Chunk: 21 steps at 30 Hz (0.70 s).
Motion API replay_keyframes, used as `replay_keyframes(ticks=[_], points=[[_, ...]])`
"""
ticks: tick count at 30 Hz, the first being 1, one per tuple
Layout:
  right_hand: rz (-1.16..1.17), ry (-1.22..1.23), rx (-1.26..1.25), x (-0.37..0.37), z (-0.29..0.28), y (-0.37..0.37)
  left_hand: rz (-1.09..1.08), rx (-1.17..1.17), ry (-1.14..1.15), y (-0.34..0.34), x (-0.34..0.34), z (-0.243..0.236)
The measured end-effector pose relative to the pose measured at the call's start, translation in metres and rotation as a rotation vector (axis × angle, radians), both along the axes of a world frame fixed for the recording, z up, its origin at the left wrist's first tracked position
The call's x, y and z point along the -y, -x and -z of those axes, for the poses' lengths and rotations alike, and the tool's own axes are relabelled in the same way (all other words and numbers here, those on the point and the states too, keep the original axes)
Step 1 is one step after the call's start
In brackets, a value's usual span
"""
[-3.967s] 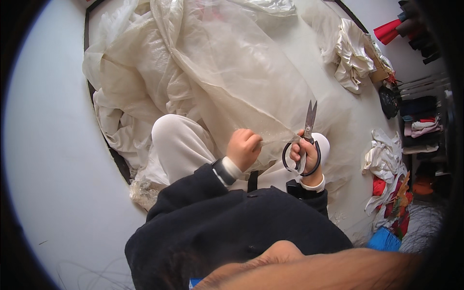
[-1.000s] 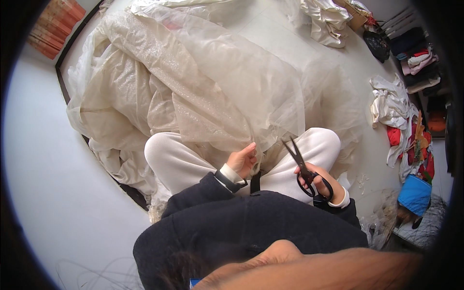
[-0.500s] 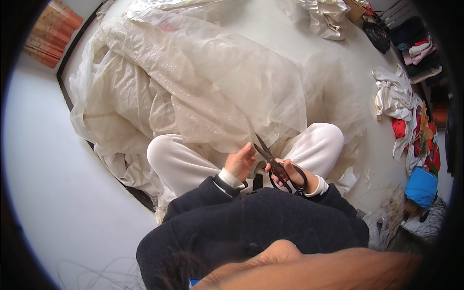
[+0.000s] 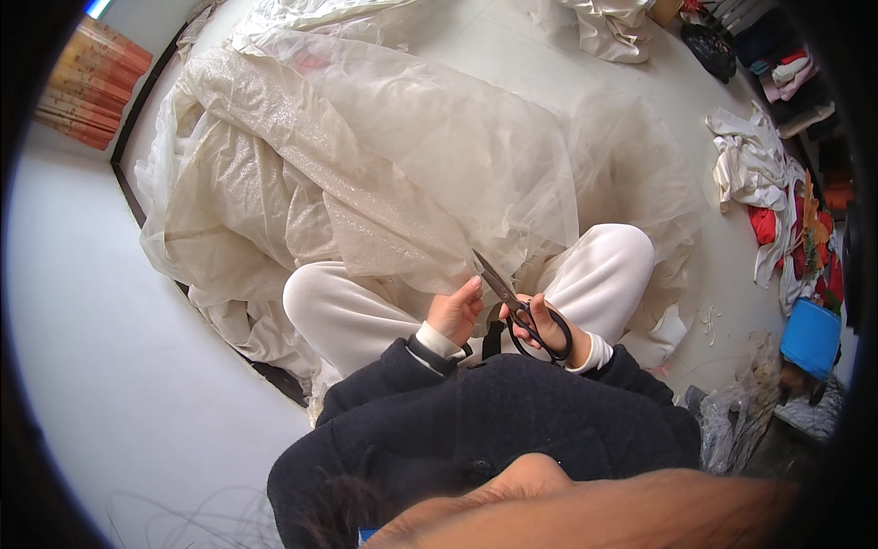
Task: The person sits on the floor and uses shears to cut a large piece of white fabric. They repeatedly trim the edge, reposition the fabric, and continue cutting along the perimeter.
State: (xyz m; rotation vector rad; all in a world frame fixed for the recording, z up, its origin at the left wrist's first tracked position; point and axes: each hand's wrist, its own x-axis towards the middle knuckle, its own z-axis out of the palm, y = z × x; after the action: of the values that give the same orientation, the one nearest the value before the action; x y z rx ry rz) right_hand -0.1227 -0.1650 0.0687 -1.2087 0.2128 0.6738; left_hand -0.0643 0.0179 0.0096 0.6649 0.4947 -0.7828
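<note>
Sheer cream fabric [image 4: 393,210] with a glittery surface spreads over the floor and across my lap. My left hand [image 4: 455,311] pinches the fabric's near edge between thumb and fingers. Just to its right, my right hand [image 4: 541,328] grips a pair of scissors [image 4: 497,282] with dark blades and black loop handles. The blades point up and left, their tips at the fabric beside my left fingertips. Whether fabric lies between the blades is hard to make out.
My bent knees in white trousers [image 4: 604,265] frame both hands. Crumpled white cloth [image 4: 745,160] and red cloth [image 4: 762,224] lie at the right, near a blue container [image 4: 810,337]. Clear plastic wrapping [image 4: 732,421] sits at the lower right. A patterned orange curtain [image 4: 91,82] hangs far left.
The scissors' handles have come closer together and the blades have narrowed. My left hand keeps its pinch on the fabric in nearly the same place. The view has shifted slightly.
</note>
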Motion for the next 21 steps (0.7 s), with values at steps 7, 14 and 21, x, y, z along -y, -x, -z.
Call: replay_keyframes(ticks=[7, 14, 21], points=[[0.013, -0.021, -0.052, -0.006, -0.002, 0.005, 0.214, -0.125, 0.239, -0.014, 0.003, 0.017], [0.067, -0.175, -0.067, -0.002, 0.007, 0.005, 0.252, 0.024, 0.383, -0.024, 0.012, 0.014], [0.100, -0.251, -0.187, -0.003, 0.010, -0.002, 0.263, 0.123, -0.064, -0.017, 0.008, 0.003]])
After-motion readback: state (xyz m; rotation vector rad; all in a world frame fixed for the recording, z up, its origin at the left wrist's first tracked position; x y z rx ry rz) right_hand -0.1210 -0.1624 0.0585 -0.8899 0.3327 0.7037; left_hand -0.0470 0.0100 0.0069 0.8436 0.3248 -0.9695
